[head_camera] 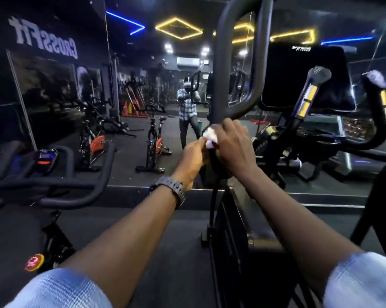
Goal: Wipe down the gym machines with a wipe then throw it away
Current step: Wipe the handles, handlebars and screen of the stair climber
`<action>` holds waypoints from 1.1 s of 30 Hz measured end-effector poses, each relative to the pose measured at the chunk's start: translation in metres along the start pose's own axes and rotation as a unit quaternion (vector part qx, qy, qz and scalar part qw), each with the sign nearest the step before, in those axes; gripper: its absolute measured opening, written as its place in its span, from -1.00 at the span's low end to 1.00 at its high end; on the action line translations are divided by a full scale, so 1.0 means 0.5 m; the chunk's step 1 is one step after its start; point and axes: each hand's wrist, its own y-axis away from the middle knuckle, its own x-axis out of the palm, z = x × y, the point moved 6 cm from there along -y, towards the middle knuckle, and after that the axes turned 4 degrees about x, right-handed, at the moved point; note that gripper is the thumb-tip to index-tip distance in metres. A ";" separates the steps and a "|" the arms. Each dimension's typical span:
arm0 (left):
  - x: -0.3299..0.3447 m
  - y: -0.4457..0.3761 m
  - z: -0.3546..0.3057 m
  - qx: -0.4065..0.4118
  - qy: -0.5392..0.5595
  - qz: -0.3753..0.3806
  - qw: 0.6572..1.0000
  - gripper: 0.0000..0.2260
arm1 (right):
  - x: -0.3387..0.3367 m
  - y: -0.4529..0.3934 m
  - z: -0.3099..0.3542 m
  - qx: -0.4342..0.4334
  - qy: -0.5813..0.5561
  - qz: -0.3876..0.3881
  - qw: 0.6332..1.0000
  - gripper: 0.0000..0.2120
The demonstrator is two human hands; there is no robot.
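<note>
A white wipe [210, 137] is bunched against the black looped handle bar [218, 70] of the gym machine in front of me. My right hand [231, 147] wraps round the bar's lower part and holds the wipe against it. My left hand [193, 160], with a dark watch on its wrist, reaches in from the left and pinches the wipe's edge with its fingertips. Most of the wipe is hidden under my right hand.
The machine's black console screen [307, 76] and a yellow-banded grip [307, 96] stand to the right. A spin bike's handlebars [61, 174] jut in at the left. A wall mirror [156, 107] ahead reflects more bikes and me. Dark floor lies below.
</note>
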 end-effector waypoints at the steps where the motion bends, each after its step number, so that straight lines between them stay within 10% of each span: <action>1: 0.000 0.003 0.002 -0.010 0.023 0.011 1.000 -0.62 | 0.012 0.021 0.003 -0.040 0.043 0.027 0.998 -0.55; 7: -0.012 -0.007 0.035 -0.042 0.074 0.018 0.996 -0.49 | 0.028 0.082 -0.002 -0.250 0.134 -0.008 0.959 -0.52; 13: -0.004 -0.030 0.015 -0.028 0.108 0.009 0.994 -0.42 | -0.058 -0.118 -0.037 -0.107 -0.011 -0.003 0.994 -0.74; 19: 0.003 -0.058 -0.013 -0.013 0.127 0.000 0.992 -0.35 | -0.027 -0.034 0.012 -0.251 -0.005 0.102 0.963 -0.67; 23: 0.009 -0.084 -0.045 -0.008 0.131 -0.020 0.991 -0.30 | -0.059 -0.170 -0.047 -0.088 -0.022 0.043 0.995 -0.80; 29: 0.015 -0.113 -0.071 0.000 0.160 -0.015 0.987 -0.22 | -0.037 -0.075 -0.004 -0.234 -0.027 0.099 0.967 -0.76; 33: 0.019 -0.107 -0.073 0.001 0.164 -0.036 0.986 -0.19 | -0.072 -0.228 -0.059 -0.073 -0.033 0.016 0.997 -0.81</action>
